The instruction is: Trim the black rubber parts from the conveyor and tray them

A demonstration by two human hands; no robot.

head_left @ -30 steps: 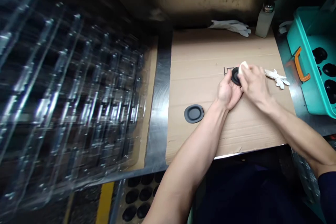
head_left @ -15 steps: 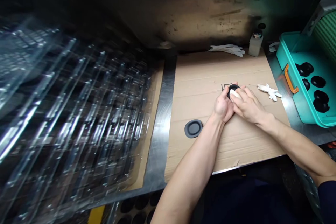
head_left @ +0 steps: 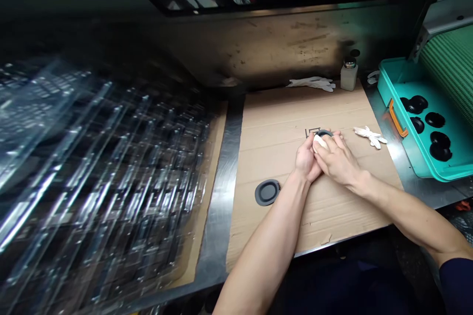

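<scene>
My left hand (head_left: 306, 160) is closed around a dark oval part (head_left: 325, 133), holding it above the cardboard sheet (head_left: 273, 147). Pressed against that part is a white cloth (head_left: 319, 142), pinched in the fingers of my right hand (head_left: 338, 160). Fingers hide much of the part. A second dark grey oval part (head_left: 267, 192), with a recessed middle, lies on the cardboard left of my forearm. To the right of my hands, a crumpled white cloth or glove (head_left: 370, 137) rests on the cardboard.
Stacked clear plastic trays (head_left: 121, 172) fill the left side, blurred. At the right stands a teal bin (head_left: 417, 157) with an orange latch and several black round parts (head_left: 435, 119). A pump bottle (head_left: 349, 74) and white gloves (head_left: 312, 83) lie at the back, near the metal wall.
The view has tilted and shifted, so the bench appears lower. My right hand has moved the white cloth across the dark part toward its left side. My left hand keeps its hold.
</scene>
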